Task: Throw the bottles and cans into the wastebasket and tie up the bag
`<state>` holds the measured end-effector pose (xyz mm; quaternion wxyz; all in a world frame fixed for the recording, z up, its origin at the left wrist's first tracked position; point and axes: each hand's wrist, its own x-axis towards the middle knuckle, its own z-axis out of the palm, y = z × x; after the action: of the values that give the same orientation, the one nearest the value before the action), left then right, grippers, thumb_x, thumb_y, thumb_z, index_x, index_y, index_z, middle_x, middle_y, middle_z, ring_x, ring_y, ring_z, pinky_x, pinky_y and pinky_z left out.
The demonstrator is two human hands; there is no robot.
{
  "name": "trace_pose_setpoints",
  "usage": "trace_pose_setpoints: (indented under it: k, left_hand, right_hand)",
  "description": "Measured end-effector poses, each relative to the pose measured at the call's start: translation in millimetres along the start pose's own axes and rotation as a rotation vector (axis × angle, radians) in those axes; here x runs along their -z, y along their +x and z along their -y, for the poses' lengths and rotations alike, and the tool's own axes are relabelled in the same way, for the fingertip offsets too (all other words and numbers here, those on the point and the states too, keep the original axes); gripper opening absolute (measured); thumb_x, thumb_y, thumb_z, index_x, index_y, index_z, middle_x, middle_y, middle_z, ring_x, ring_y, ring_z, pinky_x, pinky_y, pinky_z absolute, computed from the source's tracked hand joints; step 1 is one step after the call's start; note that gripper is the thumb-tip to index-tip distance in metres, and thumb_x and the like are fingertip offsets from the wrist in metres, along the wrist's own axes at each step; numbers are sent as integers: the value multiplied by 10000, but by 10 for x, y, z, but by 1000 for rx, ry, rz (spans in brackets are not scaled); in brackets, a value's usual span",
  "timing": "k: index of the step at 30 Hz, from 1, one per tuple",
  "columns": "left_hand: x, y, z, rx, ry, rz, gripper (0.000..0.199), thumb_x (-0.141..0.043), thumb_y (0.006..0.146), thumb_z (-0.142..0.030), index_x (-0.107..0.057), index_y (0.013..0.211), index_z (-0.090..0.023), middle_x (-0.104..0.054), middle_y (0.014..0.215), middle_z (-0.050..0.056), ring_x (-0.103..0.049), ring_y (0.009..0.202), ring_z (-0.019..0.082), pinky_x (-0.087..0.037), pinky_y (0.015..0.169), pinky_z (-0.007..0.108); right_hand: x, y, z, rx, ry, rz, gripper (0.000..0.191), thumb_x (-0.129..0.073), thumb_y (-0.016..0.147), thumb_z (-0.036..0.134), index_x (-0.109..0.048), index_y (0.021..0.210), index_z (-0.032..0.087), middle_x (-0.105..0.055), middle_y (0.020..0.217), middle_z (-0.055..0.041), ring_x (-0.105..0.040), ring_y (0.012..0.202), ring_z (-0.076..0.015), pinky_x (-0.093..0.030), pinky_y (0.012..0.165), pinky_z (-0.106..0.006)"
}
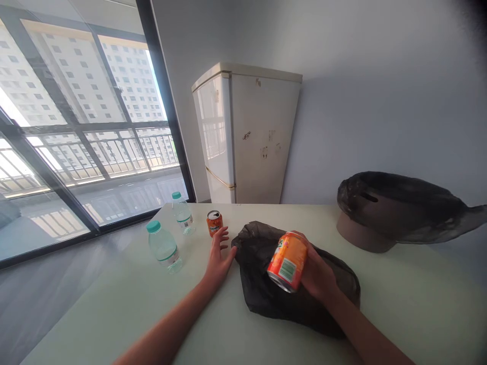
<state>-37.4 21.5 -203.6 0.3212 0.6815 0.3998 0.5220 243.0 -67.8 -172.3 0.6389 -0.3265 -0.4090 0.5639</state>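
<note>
An orange soda can is tilted in the grip of my right hand, with its silver bottom toward me and a barcode label showing. It is above a black plastic bag lying on the table. My left hand is open, fingers apart, at the left edge of the bag; whether the thumb touches the plastic I cannot tell. Just beyond those fingers a second orange can stands upright with its top opened. Two clear bottles with teal caps, a nearer bottle and a farther bottle, stand to its left.
A brownish bin lined with a black bag stands at the right on the pale green table. Behind the table is a white fridge against the wall. Glass sliding doors are on the left.
</note>
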Motion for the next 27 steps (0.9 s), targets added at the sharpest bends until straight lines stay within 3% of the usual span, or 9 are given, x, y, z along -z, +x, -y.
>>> trace_pose_setpoints:
  k: [3, 6, 10, 15, 18, 20, 23, 27]
  left_hand:
    - [42, -62, -102, -88, 27, 0, 409, -558, 1031, -378, -499, 1423, -280, -576, 1413, 115, -584, 1251, 254, -493, 1032, 431]
    - [83, -98, -151, -156, -65, 139, 348, -457, 1077, -404, -550, 1379, -257, -643, 1294, 105, -613, 1177, 251, -486, 1029, 427]
    - [140, -104, -191, -317, -154, 240, 485, -401, 1073, -536, -530, 1421, -224, -651, 1246, 132, -612, 1135, 273, -486, 1015, 444]
    - [190, -78, -277, -484, 60, 452, 776, -567, 911, -753, -497, 1481, -231, -619, 1326, 167, -571, 1220, 329, -475, 1046, 483]
    - [187, -73, -320, -544, 231, 496, 870, -722, 851, -680, -413, 1543, -252, -603, 1377, 168, -576, 1233, 332, -466, 1063, 495]
    - [187, -73, -348, -564, 313, 512, 825, -749, 874, -583, -398, 1546, -257, -615, 1381, 164, -596, 1212, 324, -462, 1067, 499]
    - [204, -68, -401, -539, 377, 532, 762, -746, 881, -533, -435, 1521, -259, -642, 1363, 159, -616, 1189, 327, -467, 1053, 497]
    - [237, -70, -460, -480, 362, 541, 821, -775, 842, -535, -428, 1532, -256, -654, 1358, 158, -630, 1176, 340, -463, 1057, 512]
  right_hand:
    - [-67, 10, -30, 49, -3, 73, 490, -657, 920, 538, -591, 1367, 349, -613, 1315, -62, -619, 1059, -252, -575, 850, -373]
    - [-91, 19, -101, 45, -86, 152, 655, -735, 898, 436, -468, 1493, 378, -600, 1290, -65, -620, 993, -224, -572, 773, -336]
    - [-107, 1, -185, 78, -273, 304, 684, -848, 815, 318, -542, 1428, 339, -543, 1371, -75, -602, 1192, -258, -535, 995, -387]
    - [-188, -58, -211, 137, -444, 311, 630, -853, 817, 318, -578, 1384, 326, -496, 1413, -78, -579, 1266, -273, -511, 1067, -401]
    - [-232, -82, -200, 134, -486, 325, 642, -861, 814, 323, -573, 1387, 324, -508, 1405, -75, -581, 1286, -276, -507, 1087, -402]
    - [-245, -89, -189, 124, -508, 336, 648, -859, 819, 323, -567, 1398, 326, -514, 1411, -74, -575, 1306, -276, -502, 1101, -404]
    - [-245, -103, -174, 93, -540, 352, 652, -837, 846, 326, -550, 1432, 332, -506, 1471, -79, -552, 1353, -282, -476, 1143, -428]
    - [-245, -139, -153, 3, -506, 427, 781, -801, 885, 331, -413, 1563, 348, -506, 1542, -94, -521, 1411, -291, -426, 1197, -492]
